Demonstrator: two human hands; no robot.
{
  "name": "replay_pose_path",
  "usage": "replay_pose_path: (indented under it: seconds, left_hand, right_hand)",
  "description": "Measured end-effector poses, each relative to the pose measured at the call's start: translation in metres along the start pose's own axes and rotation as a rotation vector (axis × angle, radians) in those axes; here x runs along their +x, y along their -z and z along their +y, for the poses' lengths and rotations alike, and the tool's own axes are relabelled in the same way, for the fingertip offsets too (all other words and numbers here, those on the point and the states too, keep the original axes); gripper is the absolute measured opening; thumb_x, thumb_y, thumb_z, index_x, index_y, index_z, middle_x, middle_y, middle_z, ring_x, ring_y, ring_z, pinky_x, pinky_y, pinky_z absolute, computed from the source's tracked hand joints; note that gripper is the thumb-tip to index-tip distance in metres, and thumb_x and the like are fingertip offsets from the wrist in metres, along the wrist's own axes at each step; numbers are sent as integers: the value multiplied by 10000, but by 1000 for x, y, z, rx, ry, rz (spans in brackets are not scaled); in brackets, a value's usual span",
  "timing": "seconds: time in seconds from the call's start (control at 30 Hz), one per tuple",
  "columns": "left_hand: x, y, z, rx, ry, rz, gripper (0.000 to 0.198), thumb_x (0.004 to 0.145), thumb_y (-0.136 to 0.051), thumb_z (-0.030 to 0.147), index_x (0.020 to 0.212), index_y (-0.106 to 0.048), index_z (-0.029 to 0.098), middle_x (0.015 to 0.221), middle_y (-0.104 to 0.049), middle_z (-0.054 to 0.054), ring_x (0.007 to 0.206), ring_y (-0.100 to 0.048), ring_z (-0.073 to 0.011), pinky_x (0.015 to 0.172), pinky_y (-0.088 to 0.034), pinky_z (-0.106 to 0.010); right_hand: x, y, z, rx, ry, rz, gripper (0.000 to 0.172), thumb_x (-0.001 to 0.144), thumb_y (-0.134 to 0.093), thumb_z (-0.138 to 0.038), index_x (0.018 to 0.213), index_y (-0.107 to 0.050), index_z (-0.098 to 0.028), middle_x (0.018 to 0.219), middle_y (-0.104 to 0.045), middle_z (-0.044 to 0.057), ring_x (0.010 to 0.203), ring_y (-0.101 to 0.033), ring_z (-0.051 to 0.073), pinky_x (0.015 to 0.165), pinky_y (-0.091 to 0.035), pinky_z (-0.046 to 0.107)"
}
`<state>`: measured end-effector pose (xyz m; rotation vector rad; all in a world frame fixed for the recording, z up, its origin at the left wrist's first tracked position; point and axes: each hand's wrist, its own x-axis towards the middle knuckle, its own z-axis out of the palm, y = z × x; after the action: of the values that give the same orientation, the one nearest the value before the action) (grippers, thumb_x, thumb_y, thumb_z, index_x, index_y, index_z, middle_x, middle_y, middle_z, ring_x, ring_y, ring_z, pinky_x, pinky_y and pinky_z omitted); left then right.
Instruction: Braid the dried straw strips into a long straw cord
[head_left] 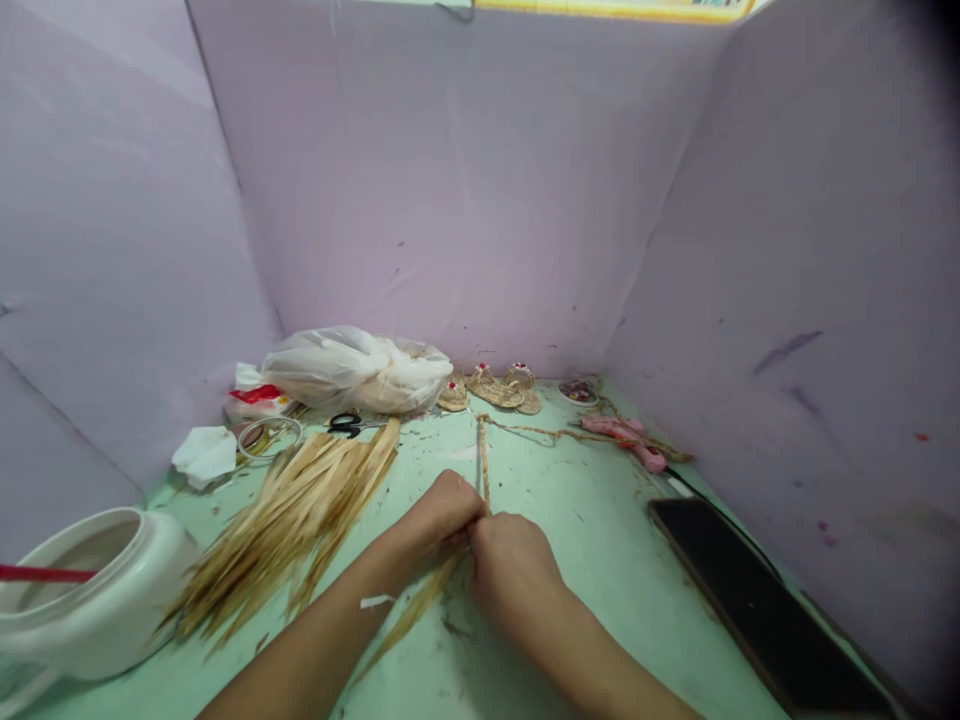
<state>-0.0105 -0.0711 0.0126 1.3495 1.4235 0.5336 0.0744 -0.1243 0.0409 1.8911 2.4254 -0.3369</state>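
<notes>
My left hand (448,502) and my right hand (516,562) meet knuckle to knuckle over the middle of the green table. Both are closed on a thin straw cord (484,460), which runs from my fingers straight toward the back wall. From its far end the cord bends right along the table. A loose tail of dried straw strips (416,612) hangs below my hands toward me. My fingertips are hidden, so the exact grip does not show. Left of my hands lies a fanned bundle of dried straw strips (300,515).
A white pot (161,570) stands front left. Behind the bundle are black-handled scissors (346,425) and a stuffed plastic bag (352,365). Small woven straw slippers (495,390) and a bead dish (579,391) line the back. A pink glue gun (626,436) and dark flat tray (757,610) lie right.
</notes>
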Motion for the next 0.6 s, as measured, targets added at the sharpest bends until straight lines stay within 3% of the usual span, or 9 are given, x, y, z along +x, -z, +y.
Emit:
replay_pose_path:
  seconds: [0.1,0.2,0.33,0.5,0.6]
  left_hand:
    - [2,6,-4,74,-56,3,151,485,-441,53,410,-357,154,333,-230,75,352,-189,-36,376,-121,-213]
    - [4,10,-7,22,-71,-110,108,499,-453,82,426,-405,146,330,-275,67,325,-202,-40,357,-118,-211]
    - [5,11,-8,-48,-69,-160,70,500,-464,108,442,-442,140,342,-345,56,297,-209,-40,330,-102,-209]
    - [5,11,-9,-71,-99,-171,100,470,-449,83,404,-407,146,306,-270,71,295,-167,-33,325,-81,-209]
    - [5,11,-9,-65,-71,-161,86,469,-454,86,415,-424,146,307,-273,68,300,-174,-38,327,-87,-209]
  right_hand:
    - [5,4,15,43,69,-17,203,621,-545,-135,751,-700,-150,745,-684,105,676,-617,201,554,-389,231]
    - [19,12,54,300,125,-111,163,653,-554,-246,676,-689,-159,632,-666,56,590,-589,151,489,-364,199]
    - [37,12,94,667,-105,1,214,687,-521,-277,714,-659,-116,653,-654,69,522,-546,105,450,-368,180]
    - [38,-3,78,970,-12,-362,167,610,-602,-278,576,-611,-115,518,-587,20,437,-480,70,436,-383,173]
    - [38,-8,73,943,22,-361,152,597,-578,-219,480,-556,-124,423,-519,-15,364,-402,45,388,-333,163]
